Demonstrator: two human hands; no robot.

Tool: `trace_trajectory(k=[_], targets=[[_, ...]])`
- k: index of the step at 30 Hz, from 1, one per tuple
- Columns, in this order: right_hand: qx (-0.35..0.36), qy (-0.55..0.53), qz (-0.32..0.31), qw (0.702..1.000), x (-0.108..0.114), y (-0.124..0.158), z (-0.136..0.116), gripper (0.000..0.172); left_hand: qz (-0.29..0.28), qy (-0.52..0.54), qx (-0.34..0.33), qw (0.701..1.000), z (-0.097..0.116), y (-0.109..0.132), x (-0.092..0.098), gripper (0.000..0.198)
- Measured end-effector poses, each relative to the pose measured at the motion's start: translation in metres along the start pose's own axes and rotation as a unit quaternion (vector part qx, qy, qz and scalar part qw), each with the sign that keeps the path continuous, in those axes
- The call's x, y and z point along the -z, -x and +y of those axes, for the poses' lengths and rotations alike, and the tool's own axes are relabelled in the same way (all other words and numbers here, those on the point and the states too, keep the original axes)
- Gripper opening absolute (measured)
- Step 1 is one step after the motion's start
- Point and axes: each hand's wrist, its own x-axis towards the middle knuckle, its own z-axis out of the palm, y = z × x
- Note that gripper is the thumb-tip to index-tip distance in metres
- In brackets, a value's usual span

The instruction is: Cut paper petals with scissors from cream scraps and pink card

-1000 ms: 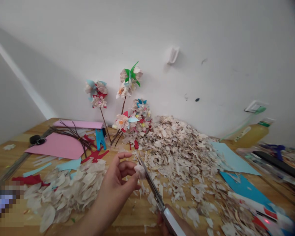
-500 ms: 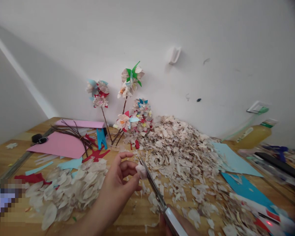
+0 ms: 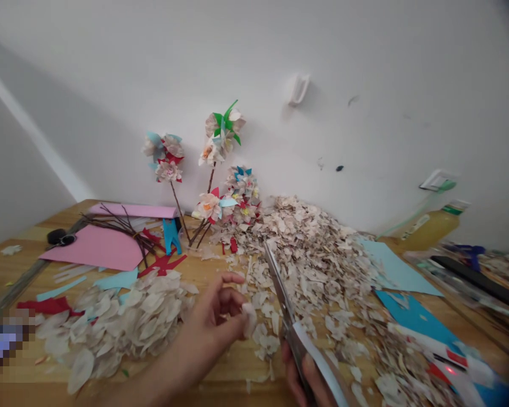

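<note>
Between the thumb and fingers of my left hand (image 3: 220,316) is a small whitish petal (image 3: 249,320), pinched at the fingertips. My right hand (image 3: 307,373) grips the handles of a pair of scissors (image 3: 283,291), blades pointing up and away, a little right of the petal and apart from it. Left of my left hand lies a heap of pale, thin petals (image 3: 139,316). Beyond the scissors spreads a large pile of whitish-brown scraps (image 3: 314,243), with loose bits reaching toward my right hand.
Handmade flowers on twigs (image 3: 210,206) stand at the back against the wall. Pink paper (image 3: 97,249), dark twigs (image 3: 123,226) and a blue clip (image 3: 172,236) lie left. Right are light blue paper (image 3: 396,268), a darker blue sheet (image 3: 419,319), a glue gun (image 3: 449,356) and a yellow bottle (image 3: 435,226).
The scissors have moved right, away from the petal, and now point more upright. My left hand still pinches the petal, slightly lower. The whole view has shifted a little.
</note>
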Motion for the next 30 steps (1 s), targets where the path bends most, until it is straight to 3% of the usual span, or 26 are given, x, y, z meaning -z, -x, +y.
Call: trace_trajectory(k=[3, 6, 10, 14, 20, 25, 30], targets=[[-0.012, -0.056, 0.003, 0.998, -0.005, -0.006, 0.006, 0.047, -0.133, -0.007, 0.082, 0.988, -0.013, 0.002, -0.001, 0.034], [-0.035, -0.135, 0.048, 0.989, -0.014, -0.007, 0.011, 0.043, -0.209, -0.071, 0.121, 0.968, -0.018, 0.004, -0.003, 0.037], [-0.019, -0.188, 0.108, 0.976, -0.024, -0.009, 0.019, 0.048, -0.230, -0.160, 0.130, 0.951, -0.013, 0.008, -0.003, 0.042], [0.003, -0.149, 0.059, 0.987, -0.022, -0.010, 0.028, 0.045, -0.241, -0.215, 0.113, 0.940, -0.009, 0.013, -0.001, 0.044], [-0.006, -0.143, 0.043, 0.989, -0.019, -0.008, 0.028, 0.042, -0.209, -0.165, 0.109, 0.958, -0.018, 0.007, 0.005, 0.044], [0.068, -0.210, 0.178, 0.959, -0.021, -0.012, 0.020, 0.046, -0.119, 0.065, 0.163, 0.977, -0.038, -0.007, 0.003, 0.043], [0.093, -0.224, 0.191, 0.951, -0.019, -0.016, 0.019, 0.043, -0.047, 0.161, 0.198, 0.966, -0.040, -0.005, -0.007, 0.044]])
